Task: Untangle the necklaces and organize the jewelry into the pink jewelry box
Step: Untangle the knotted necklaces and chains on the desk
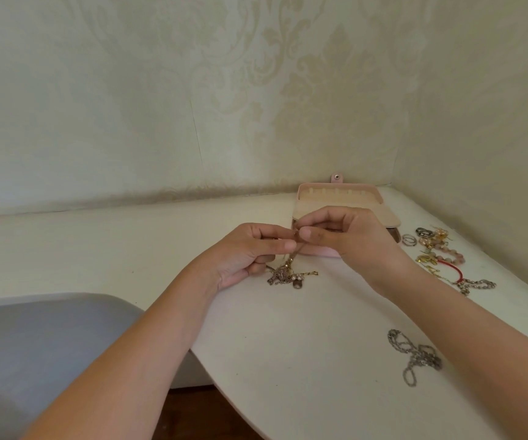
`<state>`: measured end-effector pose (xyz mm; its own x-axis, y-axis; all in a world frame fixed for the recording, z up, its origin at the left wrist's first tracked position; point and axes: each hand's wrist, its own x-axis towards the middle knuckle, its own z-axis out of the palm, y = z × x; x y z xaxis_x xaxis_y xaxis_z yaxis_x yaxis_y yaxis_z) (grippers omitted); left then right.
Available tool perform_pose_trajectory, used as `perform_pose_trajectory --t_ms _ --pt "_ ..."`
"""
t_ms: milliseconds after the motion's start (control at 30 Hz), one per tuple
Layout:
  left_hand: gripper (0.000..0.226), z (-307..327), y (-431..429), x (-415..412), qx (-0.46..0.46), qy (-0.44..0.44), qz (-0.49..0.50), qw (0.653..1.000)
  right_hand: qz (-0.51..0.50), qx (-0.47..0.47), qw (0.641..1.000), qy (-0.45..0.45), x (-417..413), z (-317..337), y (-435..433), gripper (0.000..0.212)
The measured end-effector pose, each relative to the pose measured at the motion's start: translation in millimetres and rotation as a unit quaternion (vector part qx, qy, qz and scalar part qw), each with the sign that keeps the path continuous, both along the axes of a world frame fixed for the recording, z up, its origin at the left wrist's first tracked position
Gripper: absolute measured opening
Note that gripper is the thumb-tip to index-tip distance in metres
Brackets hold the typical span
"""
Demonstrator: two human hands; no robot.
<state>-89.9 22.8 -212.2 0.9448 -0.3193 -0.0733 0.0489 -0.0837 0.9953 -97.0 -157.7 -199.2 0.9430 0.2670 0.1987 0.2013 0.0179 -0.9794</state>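
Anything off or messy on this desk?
Yes: gold necklaces are knotted in a clump mid-desk; a silver chain lies tangled alone, nearer the person; rings and bracelets sit loose beside the pink box.

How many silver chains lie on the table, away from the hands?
2: the front silver chain lies alone, near right; the back silver chain lies beside the red bracelet. The held tangle may hide more.

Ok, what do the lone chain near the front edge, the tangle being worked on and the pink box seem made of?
Lone chain: silvery metal, grey links with glints; alloy unclear. Tangled necklaces, pinched by left hand and right hand: mostly gold-toned fine metal chain, some pale pearl-like beads. Pink jewelry box: matte pink shell, possibly faux leather; cream, fabric-like lining.
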Motion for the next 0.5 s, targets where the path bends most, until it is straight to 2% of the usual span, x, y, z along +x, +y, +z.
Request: perform_pose_trajectory --t_ms 133,267,367,500 --pt "0.009 -0.3 -0.2 0.2 -0.008 -0.004 0.016 1.0 0.044 0.076 0.995 0.05 2.6 1.4 -4.1 0.013" --pt "0.012 1.7 -0.7 0.3 -0.017 -0.008 0.024 1.0 0.077 0.126 0.986 0.081 5.2 1.6 -3.7 0.019" --pt "0.012 1.0 0.9 1.7 -0.044 -0.005 0.037 0.998 0.088 0.118 0.985 0.091 5.4 2.9 -3.8 0.024" --pt "0.015 -0.6 0.9 3.5 -0.068 0.003 0.051 0.996 0.08 0.051 0.991 0.091 4.9 3.9 -5.3 0.025"
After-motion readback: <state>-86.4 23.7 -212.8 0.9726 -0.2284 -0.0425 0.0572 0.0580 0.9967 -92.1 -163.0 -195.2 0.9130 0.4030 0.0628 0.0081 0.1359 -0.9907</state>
